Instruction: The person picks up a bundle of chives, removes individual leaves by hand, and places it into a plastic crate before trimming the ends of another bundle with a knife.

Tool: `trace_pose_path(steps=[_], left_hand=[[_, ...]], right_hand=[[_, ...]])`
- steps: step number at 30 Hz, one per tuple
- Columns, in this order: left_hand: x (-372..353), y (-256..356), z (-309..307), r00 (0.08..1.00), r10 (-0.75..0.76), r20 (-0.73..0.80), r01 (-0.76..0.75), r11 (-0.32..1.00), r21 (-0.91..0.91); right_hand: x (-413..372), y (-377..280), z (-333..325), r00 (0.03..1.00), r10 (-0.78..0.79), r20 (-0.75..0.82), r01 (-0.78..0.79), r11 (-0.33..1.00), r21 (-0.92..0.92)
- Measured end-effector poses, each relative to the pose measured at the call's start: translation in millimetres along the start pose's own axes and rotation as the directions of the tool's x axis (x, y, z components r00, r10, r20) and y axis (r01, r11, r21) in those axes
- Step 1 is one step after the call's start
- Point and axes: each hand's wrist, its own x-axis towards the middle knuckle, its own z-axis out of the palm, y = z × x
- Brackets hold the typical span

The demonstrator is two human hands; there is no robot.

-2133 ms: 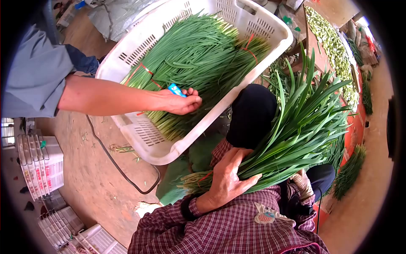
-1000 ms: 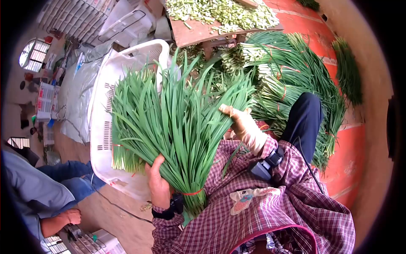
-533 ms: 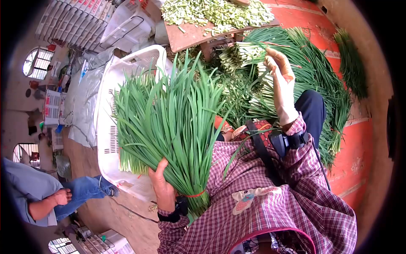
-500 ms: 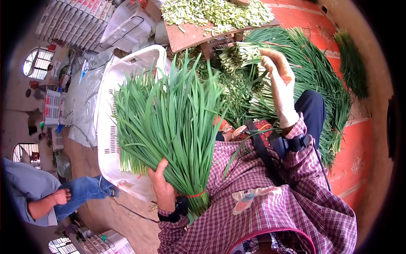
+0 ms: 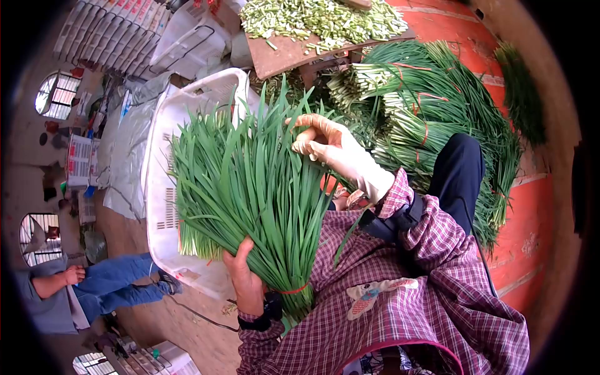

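Note:
A large bunch of long green leafy stalks (image 5: pixel 250 181), tied with a red band (image 5: pixel 294 289) near its lower end, rests against my body. My left hand (image 5: pixel 245 275) is wrapped round its lower left side, just above the band. My gloved right hand (image 5: pixel 328 147) is at the upper right of the bunch, its fingers curled in a pinch among the leaf tips; what lies between them is too small to make out. Behind the bunch stands a white plastic basket (image 5: pixel 161 206) with another bunch (image 5: pixel 197 240) in it.
Cut stalk pieces (image 5: pixel 325 22) cover a wooden board (image 5: pixel 275 59) at the top. Banded green bundles (image 5: pixel 437 106) lie on the red floor (image 5: pixel 522 250) at right. A seated person (image 5: pixel 119 290) is at lower left. A cable (image 5: pixel 203 315) crosses the floor.
My right hand has moved left and down, from above the bundles on the right to the leaf tips of the held bunch. The other person's arm and legs have shifted slightly.

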Motion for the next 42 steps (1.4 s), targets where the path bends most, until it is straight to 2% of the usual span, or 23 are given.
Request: trace_pose_path(steps=[3, 9, 12, 15, 21, 23, 24, 26, 27, 29, 31, 32, 33, 34, 35, 37, 42], left_hand=[[2, -2, -3, 1.0, 0.002, -0.001, -0.002, 1.0, -0.009], [0, -1, -3, 1.0, 0.0, 0.009, 0.0, 1.0, -0.028], [1, -2, -5, 1.0, 0.006, 0.029, -0.006, 1.0, -0.005], [2, -3, -5, 0.999, 0.008, 0.037, -0.009, 1.0, 0.007], [-5, 11, 8, 0.999, -0.034, -0.004, 0.034, 0.995, 0.093], [-8, 14, 12, 0.999, -0.044, -0.023, 0.047, 0.99, 0.131], [-9, 14, 14, 0.999, -0.034, -0.013, 0.035, 0.994, 0.108], [-11, 13, 18, 1.0, -0.011, 0.007, 0.01, 0.998, 0.06], [-12, 13, 18, 1.0, 0.0, 0.018, 0.0, 0.999, 0.037], [-11, 11, 17, 0.999, 0.009, 0.031, -0.009, 1.0, 0.008], [-9, 10, 15, 0.999, 0.017, 0.05, -0.018, 1.0, 0.017], [-10, 9, 15, 0.998, 0.013, 0.054, -0.014, 1.0, 0.015], [-11, 8, 14, 0.996, 0.071, 0.06, -0.076, 0.993, 0.09], [-11, 7, 15, 0.989, 0.128, 0.074, -0.138, 0.977, 0.164], [-9, 8, 18, 0.989, 0.123, 0.084, -0.135, 0.978, 0.162], [-7, 13, 20, 0.999, -0.038, 0.006, 0.038, 0.999, -0.017], [0, 6, 6, 0.998, -0.046, -0.049, 0.044, 0.999, -0.025]], right_hand=[[5, 0, 5, 0.998, 0.031, 0.061, -0.035, 0.997, 0.07], [5, -1, 16, 1.0, -0.006, 0.031, 0.002, 0.989, 0.151], [1, -9, 16, 1.0, 0.028, 0.009, -0.028, 0.998, 0.065], [1, -5, 15, 1.0, -0.011, 0.012, 0.012, 1.0, -0.023], [5, 2, 17, 0.976, -0.131, -0.173, 0.123, 0.991, -0.055], [17, 15, 9, 0.948, -0.21, -0.238, 0.229, 0.972, 0.053], [26, 15, -2, 0.945, -0.108, -0.309, 0.174, 0.965, 0.194], [31, -7, -27, 0.87, -0.027, -0.492, 0.147, 0.967, 0.206], [33, -11, -40, 0.818, -0.089, -0.568, 0.233, 0.955, 0.186], [28, -13, -74, 0.818, -0.147, -0.555, 0.325, 0.916, 0.235], [2, -34, -83, 0.878, -0.232, -0.419, 0.281, 0.958, 0.058], [-3, -29, -90, 0.904, -0.313, -0.292, 0.341, 0.939, 0.047], [-11, -38, -72, 0.867, -0.308, -0.391, 0.274, 0.951, -0.142], [-17, -36, -69, 0.88, -0.314, -0.357, 0.253, 0.945, -0.209], [-22, -33, -67, 0.892, -0.317, -0.321, 0.232, 0.932, -0.278], [-27, -29, -57, 0.916, -0.268, -0.299, 0.193, 0.947, -0.256], [-11, -7, -50, 0.972, -0.112, -0.205, 0.052, 0.959, -0.278]])
